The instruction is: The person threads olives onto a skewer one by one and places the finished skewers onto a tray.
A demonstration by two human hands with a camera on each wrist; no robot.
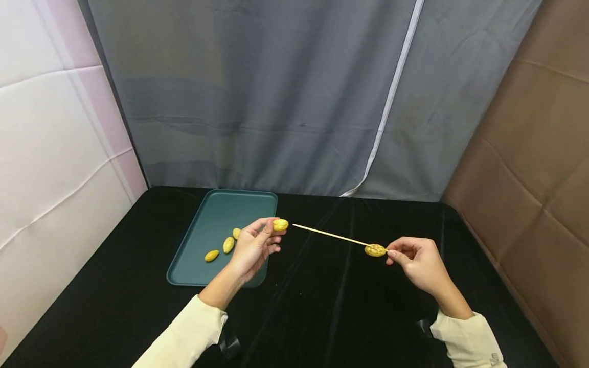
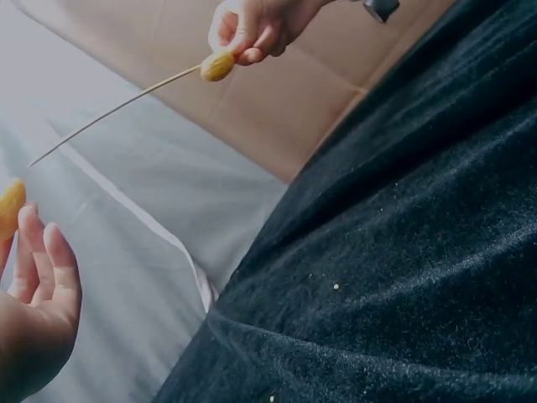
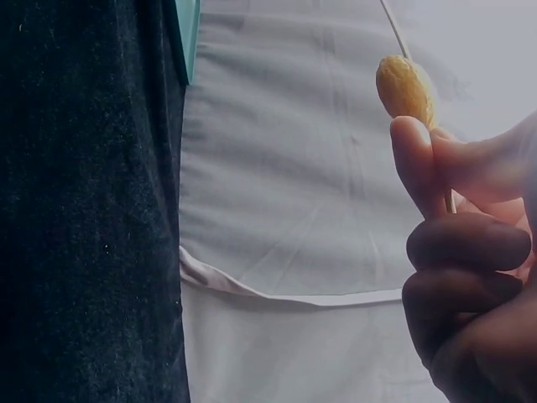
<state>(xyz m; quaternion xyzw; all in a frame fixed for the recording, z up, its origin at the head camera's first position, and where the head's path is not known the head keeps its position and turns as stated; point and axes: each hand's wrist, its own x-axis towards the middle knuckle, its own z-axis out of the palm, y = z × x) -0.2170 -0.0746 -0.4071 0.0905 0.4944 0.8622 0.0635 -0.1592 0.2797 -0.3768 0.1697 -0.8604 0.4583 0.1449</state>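
My left hand (image 1: 252, 249) pinches a small yellow oval fruit (image 1: 280, 225) between thumb and fingers. My right hand (image 1: 422, 263) grips a thin wooden skewer (image 1: 329, 234) near its right end. Another wrinkled yellow fruit (image 1: 375, 250) is threaded on the skewer, just beyond the right fingertips; the right wrist view shows this fruit (image 3: 404, 87) close to the thumb. The skewer's pointed tip faces the left hand's fruit, with a small gap between them. Several similar yellow fruits (image 1: 228, 245) lie on a dark green tray (image 1: 244, 204), one partly hidden behind the left hand.
Black cloth (image 1: 313, 317) covers the table, with a few tiny pale crumbs (image 2: 336, 286) on it. A grey curtain (image 1: 276, 102) with a white strip hangs behind. A white panel (image 1: 55, 153) stands at left and a brown one (image 1: 529, 179) at right.
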